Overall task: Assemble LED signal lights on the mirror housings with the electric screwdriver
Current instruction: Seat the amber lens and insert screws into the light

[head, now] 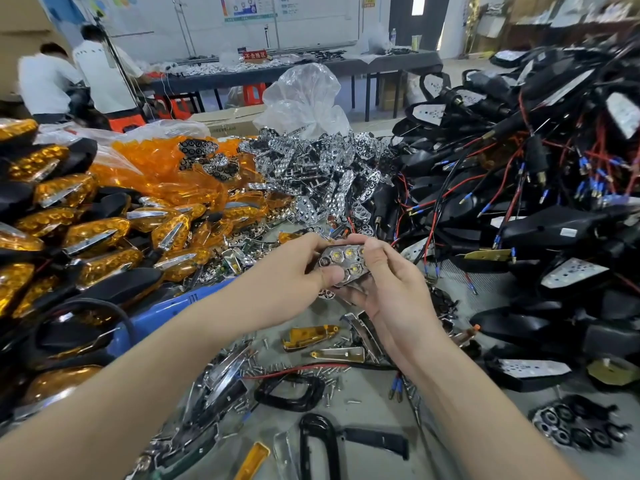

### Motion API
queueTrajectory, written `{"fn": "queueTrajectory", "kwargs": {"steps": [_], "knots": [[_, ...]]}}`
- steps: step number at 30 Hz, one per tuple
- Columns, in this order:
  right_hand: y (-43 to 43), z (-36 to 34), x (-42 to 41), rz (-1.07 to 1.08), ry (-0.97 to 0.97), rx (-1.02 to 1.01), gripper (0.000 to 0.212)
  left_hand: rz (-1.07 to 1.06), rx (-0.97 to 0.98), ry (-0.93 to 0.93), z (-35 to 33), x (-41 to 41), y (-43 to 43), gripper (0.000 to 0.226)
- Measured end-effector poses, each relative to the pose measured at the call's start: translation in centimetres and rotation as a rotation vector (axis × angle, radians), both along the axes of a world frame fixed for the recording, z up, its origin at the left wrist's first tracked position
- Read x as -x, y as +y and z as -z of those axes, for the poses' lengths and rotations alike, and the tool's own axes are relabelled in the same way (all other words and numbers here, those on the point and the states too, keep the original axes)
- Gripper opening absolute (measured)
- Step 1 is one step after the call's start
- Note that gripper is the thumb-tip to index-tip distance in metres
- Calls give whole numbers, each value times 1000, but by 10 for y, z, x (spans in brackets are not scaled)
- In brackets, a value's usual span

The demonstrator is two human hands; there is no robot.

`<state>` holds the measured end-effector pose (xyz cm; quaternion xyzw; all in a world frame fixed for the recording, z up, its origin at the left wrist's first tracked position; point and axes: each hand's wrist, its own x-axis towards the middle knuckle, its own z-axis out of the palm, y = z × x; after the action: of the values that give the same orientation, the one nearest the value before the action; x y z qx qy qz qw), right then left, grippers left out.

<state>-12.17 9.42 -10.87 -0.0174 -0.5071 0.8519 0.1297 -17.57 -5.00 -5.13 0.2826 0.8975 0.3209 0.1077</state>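
Two bare forearms (173, 358) reach in from the bottom edge and meet above the middle of the desk (367, 393). The black mirror housings (554, 209) are heaped on the right, their red and black leads tangled together. A large mound of amber lens units (86, 220) lies on the left, and chrome reflectors (311, 174) are heaped behind the hands. A blue tool (166, 313), probably the electric screwdriver, lies untouched by the left forearm.

The LED module (343, 263) is held in the air between both hands, clear of the desk and not yet on any housing. The left hand (294, 268) pinches its near end, thumb on the face. The right hand (388, 282) cradles the far end with its fingers (372, 252) curled over the top edge.

The risks, as I judge them:
- The thumb on the lens face could smear it or press the reflector askew.
- If either pinch slackens, the module would probably drop among the loose screws (311, 372) and scrap below, where it could get scratched or lost.
- Pulling a housing from the heap may snag the knotted leads and drag its neighbours over.
- Whether a lead trails from the module I cannot tell; one could get trapped when it is seated
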Motion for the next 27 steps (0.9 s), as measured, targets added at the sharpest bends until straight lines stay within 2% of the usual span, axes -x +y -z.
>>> {"fn": "queueTrajectory", "kwargs": {"steps": [7,10,12,14,24,27], "knots": [[-2,4,2,11,-32,48,28,-44,-44,16,5,-2,4,10],[0,1,4,-26,-79,124,49,0,-34,-42,0,0,1,4],[2,-1,5,-63,-91,181,65,12,-39,-35,-1,1,-3,9],[2,-3,5,-87,-94,203,70,18,-42,-24,-2,2,-5,11],[2,-1,4,-116,-69,155,64,26,-22,1,-3,2,-10,19],[-3,2,5,-60,-49,18,46,21,-14,-14,-3,1,-10,26]]}}
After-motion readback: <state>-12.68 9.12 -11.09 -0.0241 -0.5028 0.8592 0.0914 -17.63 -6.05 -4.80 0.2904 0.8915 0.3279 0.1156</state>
